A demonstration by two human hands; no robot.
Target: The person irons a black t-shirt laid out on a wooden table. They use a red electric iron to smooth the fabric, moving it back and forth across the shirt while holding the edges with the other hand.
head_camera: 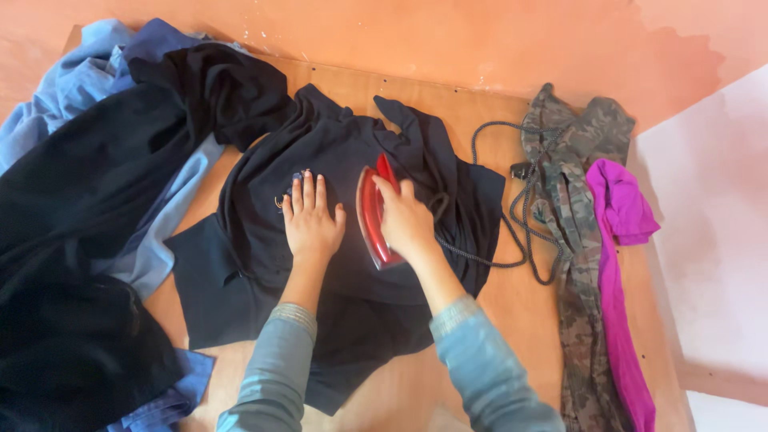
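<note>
Right now my right hand point(406, 220) is wrapped around the red iron point(373, 214), which rests mid-chest on the black shirt point(336, 240); my left hand point(310, 222) lies flat and spread, pinning fabric just beside it. Judging by the rumpled sleeves and hem, most pressing remains, and heaps wait on the wooden board point(496, 296).

We see our two forearms coming up from the bottom edge of the frame, both in long grey-blue sleeves of a soft, slightly faded fabric. Each sleeve ends in a paler ribbed cuff near the wrist. Our left hand point(311, 224) and right hand point(406, 221), near the centre of the frame, are bare, with no gloves, and we cannot make out rings.
</note>
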